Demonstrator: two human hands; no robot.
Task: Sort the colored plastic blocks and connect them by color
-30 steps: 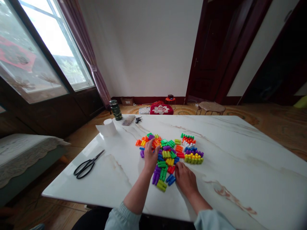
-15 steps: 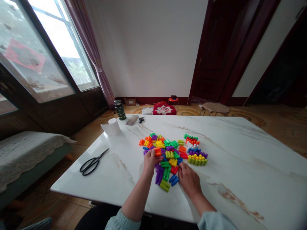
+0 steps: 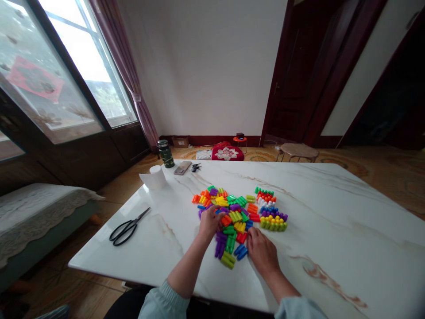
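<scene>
A pile of bright plastic toy blocks [image 3: 235, 216] in several colours lies on the white marbled table. My left hand [image 3: 210, 223] is over the pile's left side, its fingers closed at an orange block [image 3: 226, 220] low among the others. At the pile's right edge, my right hand [image 3: 262, 249] rests on the table with curled fingers, beside a blue block [image 3: 241, 251]. Whatever its fingertips hold, if anything, is hidden. A yellow-green block [image 3: 228, 260] lies nearest me. Right of the pile, more pieces stand in rows by colour, with a yellow-green row [image 3: 273, 226] in front.
Black-handled scissors [image 3: 128, 228] lie on the left of the table [image 3: 332, 248]. Farther back are a white paper roll [image 3: 156, 177], a camouflage flask [image 3: 165, 153], a phone [image 3: 182, 168] and keys [image 3: 196, 167]. A stool [image 3: 299, 151] stands beyond the table.
My left hand has lowered the orange block from above the pile, slightly toward me and to the right, in among the other blocks. My right hand has barely moved.
</scene>
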